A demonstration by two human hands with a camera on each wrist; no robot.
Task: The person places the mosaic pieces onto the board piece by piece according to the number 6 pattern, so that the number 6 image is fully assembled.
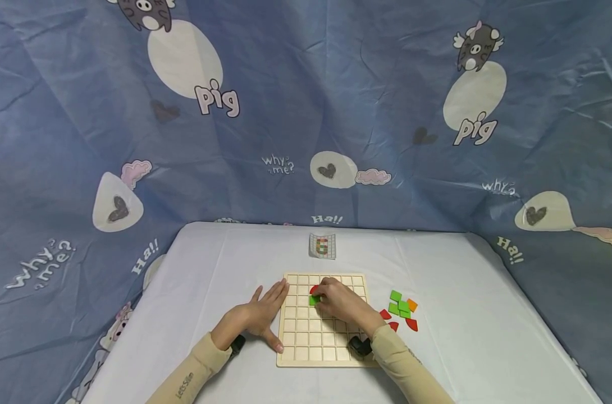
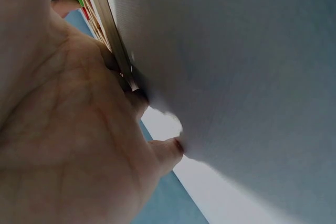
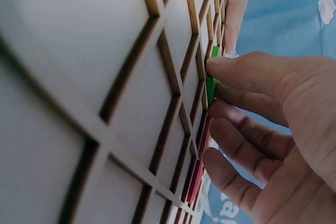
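A wooden grid board [image 1: 314, 340] lies on the white table. My left hand [image 1: 257, 315] rests at its left edge, fingers and thumb spread along the frame. Over the upper middle cells, my right hand [image 1: 340, 300] pinches a green square tile [image 3: 211, 85] between thumb and index finger, at the board's surface. A red piece [image 1: 314, 289] with a curved edge sits just above that green tile in the head view. In the right wrist view, another red piece [image 3: 195, 181] lies in the grid below the curled fingers. My right hand hides part of the board.
Right of the board lie several loose green tiles [image 1: 395, 295], an orange tile [image 1: 412, 304] and red curved pieces [image 1: 411, 325]. Behind the board is a small printed card [image 1: 323, 246] with a coloured pattern on a grid. A blue printed cloth [image 1: 265, 118] hangs behind the table.
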